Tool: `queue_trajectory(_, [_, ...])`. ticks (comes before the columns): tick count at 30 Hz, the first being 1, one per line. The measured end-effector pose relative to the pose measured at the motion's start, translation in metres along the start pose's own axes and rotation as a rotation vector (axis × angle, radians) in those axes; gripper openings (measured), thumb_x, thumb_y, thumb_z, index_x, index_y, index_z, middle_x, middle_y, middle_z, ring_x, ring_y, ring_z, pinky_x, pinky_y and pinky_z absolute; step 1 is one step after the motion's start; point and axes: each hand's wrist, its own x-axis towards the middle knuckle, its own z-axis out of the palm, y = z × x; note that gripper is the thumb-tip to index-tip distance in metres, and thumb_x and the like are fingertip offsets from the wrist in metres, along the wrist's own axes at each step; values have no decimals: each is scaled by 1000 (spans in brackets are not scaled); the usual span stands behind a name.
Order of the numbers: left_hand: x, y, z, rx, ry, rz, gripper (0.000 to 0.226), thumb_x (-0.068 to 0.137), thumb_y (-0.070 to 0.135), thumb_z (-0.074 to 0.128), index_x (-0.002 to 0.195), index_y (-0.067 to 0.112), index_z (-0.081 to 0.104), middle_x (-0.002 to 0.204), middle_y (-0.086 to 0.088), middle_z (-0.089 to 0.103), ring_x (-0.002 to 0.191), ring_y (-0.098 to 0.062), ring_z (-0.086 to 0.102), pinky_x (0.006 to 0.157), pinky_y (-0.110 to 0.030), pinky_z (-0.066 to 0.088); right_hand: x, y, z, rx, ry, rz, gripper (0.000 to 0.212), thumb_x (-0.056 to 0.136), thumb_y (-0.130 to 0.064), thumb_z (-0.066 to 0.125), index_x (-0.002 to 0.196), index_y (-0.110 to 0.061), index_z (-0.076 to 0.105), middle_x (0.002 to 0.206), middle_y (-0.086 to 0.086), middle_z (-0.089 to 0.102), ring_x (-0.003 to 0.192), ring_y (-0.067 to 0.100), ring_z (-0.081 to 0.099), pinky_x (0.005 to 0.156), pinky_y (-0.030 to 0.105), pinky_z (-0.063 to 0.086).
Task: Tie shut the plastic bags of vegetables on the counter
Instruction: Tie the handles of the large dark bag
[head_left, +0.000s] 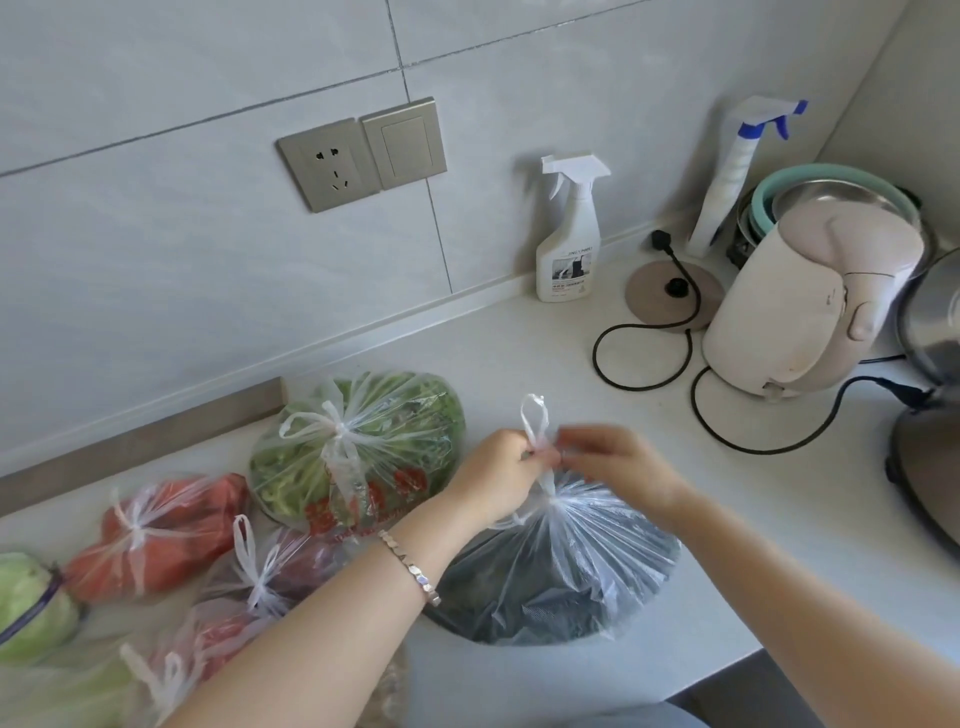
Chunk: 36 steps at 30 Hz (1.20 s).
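Note:
A clear plastic bag of dark vegetables (566, 571) lies on the white counter (519, 343) in front of me. Its handles (535, 415) are gathered into a twist above it, with one loop sticking up. My left hand (498, 475) and my right hand (610, 457) both pinch these handles, close together. To the left lie tied bags: leafy greens (363, 441), red vegetables (156, 530), purple ones (291, 566) and another red bag (218, 639).
A pale green cabbage (31, 603) lies at the far left. A white spray bottle (571, 234) stands at the wall. A white kettle (810, 306), its base (670, 296) and black cords (644, 364) occupy the right, with metal pots (930, 441) beyond.

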Motion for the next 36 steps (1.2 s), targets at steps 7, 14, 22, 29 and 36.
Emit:
queue_trajectory(7, [-9, 9, -15, 357, 67, 124, 26, 91, 35, 52, 100, 15, 66, 100, 3, 66, 88, -15, 61, 73, -27, 47, 2, 28, 30, -165, 32, -110, 27, 93, -19, 50, 68, -21, 60, 55, -8, 40, 46, 2, 33, 48, 14, 28])
queue_trajectory(14, [-26, 19, -43, 465, 133, 202, 29, 84, 31, 62, 65, 10, 59, 51, 5, 47, 48, -9, 42, 50, -18, 34, 8, 31, 41, 130, 157, 26, 36, 94, -16, 47, 59, -15, 53, 52, -5, 39, 44, 2, 31, 47, 14, 27])
queue_trajectory(22, [7, 51, -25, 113, -61, 305, 14, 81, 10, 67, 94, 13, 63, 74, 2, 46, 66, -8, 43, 61, -7, 35, -3, 19, 29, -399, -158, -160, 27, 90, -10, 50, 63, -12, 46, 56, -14, 37, 49, 1, 39, 52, 13, 32])
queue_trajectory(29, [17, 23, 7, 384, 92, 168, 36, 96, 36, 41, 122, 11, 46, 106, -7, 61, 95, -24, 59, 82, -35, 46, 3, 30, 28, 155, -39, 34, 35, 92, -6, 49, 58, -10, 54, 52, -2, 46, 47, 8, 35, 49, 17, 30])
queue_trajectory(36, [4, -19, 20, 173, 63, 164, 38, 95, 34, 46, 95, 2, 64, 92, -12, 68, 85, -25, 63, 77, -35, 48, 4, 35, 31, 391, 109, 60, 25, 91, 0, 48, 74, -5, 66, 55, -3, 61, 48, 6, 50, 50, 16, 47])
